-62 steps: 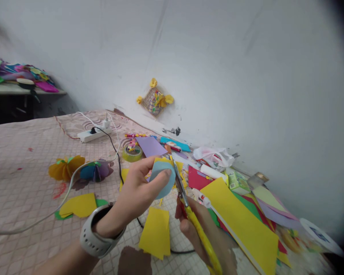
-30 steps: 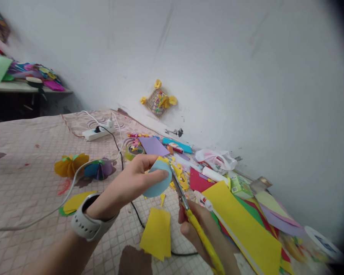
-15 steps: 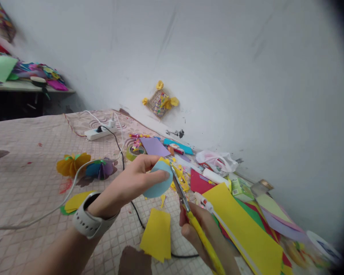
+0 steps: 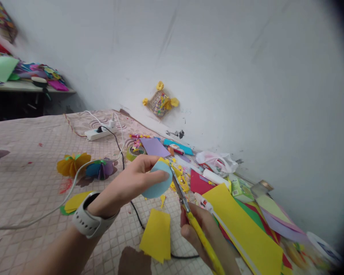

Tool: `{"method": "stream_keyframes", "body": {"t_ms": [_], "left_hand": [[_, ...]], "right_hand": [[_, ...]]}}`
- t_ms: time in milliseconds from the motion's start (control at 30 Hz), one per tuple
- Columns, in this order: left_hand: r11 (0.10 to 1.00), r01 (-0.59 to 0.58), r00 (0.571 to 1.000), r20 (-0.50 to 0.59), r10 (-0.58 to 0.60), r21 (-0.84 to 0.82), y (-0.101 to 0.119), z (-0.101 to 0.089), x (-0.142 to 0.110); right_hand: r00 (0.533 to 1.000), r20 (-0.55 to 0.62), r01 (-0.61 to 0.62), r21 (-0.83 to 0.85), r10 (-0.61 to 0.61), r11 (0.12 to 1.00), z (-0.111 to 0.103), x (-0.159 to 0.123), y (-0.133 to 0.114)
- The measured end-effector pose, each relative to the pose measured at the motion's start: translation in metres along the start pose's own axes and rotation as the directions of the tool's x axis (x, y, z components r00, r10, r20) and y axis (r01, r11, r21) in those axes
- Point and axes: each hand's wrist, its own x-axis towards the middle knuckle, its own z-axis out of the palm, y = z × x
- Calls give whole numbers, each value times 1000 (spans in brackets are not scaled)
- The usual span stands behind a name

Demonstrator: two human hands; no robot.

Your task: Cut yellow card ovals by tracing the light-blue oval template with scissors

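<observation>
My left hand, with a white watch on the wrist, pinches a round light-blue paper piece backed with yellow paper. My right hand grips yellow-handled scissors, whose blades point up at the right edge of the blue piece. A small yellow scrap hangs just below the paper. A folded yellow sheet lies on the patterned cloth under my hands.
Large yellow, green and red paper sheets lie at the right by the wall, with a glue bottle and a white plastic bag. Paper flowers, a tape roll, a power strip and cables lie to the left.
The blue piece has been trimmed rounder than 2.1 s ago, and a small yellow scrap has dropped below it. Both hands stay in nearly the same place.
</observation>
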Motion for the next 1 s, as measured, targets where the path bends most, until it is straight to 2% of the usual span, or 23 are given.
{"method": "stream_keyframes", "body": {"t_ms": [567,667,800,833,900,967,1000], "left_hand": [[999,49,998,-42,-48,20,1,1,0],[999,51,998,-34,-51,10,0,0,0],[1000,19,998,-52,-19,5,-1,0,2],[1000,19,998,-55,-18,15,-2,2,3],[997,30,999,-32,-28,66,-5,8,5],[984,26,999,24,-31,174,-10,17,7],[969,10,998,60,-25,245,-13,22,8]], "right_hand": [[1000,26,-12,16,12,1000,-3,4,3],[999,34,-25,-17,26,1000,-11,2,11],[998,61,-16,-57,19,998,-34,-6,25],[999,40,18,-24,-17,1000,-39,-8,29],[981,-111,163,59,-156,985,-44,-8,33],[906,-310,331,100,-287,938,-42,-5,35],[876,-372,371,110,-308,922,-38,-2,35]]}}
